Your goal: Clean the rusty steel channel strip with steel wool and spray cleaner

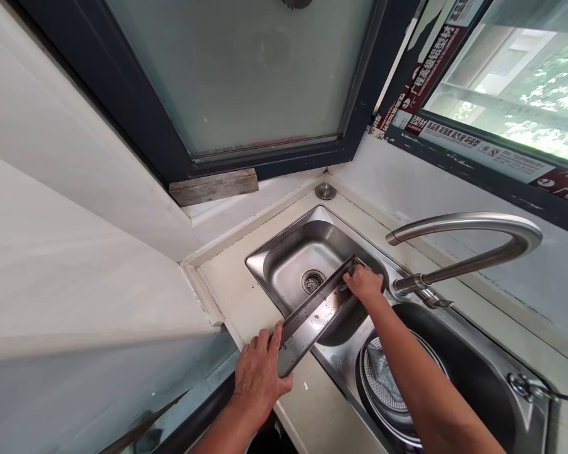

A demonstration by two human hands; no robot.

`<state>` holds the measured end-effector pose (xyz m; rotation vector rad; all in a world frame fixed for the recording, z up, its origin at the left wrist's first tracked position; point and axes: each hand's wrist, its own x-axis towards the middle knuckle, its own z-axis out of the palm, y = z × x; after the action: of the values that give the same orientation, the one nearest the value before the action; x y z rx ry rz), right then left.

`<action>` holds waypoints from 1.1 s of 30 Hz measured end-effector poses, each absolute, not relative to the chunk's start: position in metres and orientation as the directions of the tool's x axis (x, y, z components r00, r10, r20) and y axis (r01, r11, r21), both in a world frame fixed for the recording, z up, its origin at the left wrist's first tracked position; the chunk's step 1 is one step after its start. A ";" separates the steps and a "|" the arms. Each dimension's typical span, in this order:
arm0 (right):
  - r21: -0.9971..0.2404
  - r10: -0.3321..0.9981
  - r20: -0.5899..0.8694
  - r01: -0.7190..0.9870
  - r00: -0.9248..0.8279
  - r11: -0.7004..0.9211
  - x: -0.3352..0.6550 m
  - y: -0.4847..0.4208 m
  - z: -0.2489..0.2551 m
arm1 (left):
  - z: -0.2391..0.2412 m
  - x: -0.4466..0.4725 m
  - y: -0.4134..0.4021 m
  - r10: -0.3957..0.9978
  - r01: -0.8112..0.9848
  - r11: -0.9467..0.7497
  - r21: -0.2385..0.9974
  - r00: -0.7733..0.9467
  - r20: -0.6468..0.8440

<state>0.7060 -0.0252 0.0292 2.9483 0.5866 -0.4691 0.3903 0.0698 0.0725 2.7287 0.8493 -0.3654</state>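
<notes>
Corner counter (227,284) beneath dark-framed windows (288,160); metal trough (315,323) in two hands

Window tops run out of view. Right forearm crosses the larger basin (483,366), hiding part of a round vessel (375,379); crumpled, translucent item (383,364) inside it hard to identify. Bottom edge cuts off both forearms. Trough's underside unseen; cannot tell whether it rests on the sink rim or is held just above.

Trough lies slantwise over the smaller basin (284,268), near end above the counter, drain (313,281) just beside it. Long, narrow, open-topped; bright side face, darker channel, scattered dark specks. Left hand (259,372) grips the near end, thumb low, index finger at the rim. Right hand (365,284) curls round the far end, fingertips partly hidden. Faucet (468,221) stands to the right.
</notes>
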 end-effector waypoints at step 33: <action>-0.212 0.534 -0.067 0.511 0.843 -0.833 0.593 -0.026 0.049 | 0.049 0.392 0.074 0.505 0.534 -0.829 0.164 0.842 -0.188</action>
<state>0.5927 -0.0265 0.0492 3.1933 0.9147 -0.2070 0.3925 0.0738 0.0493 2.8110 0.8026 -0.2009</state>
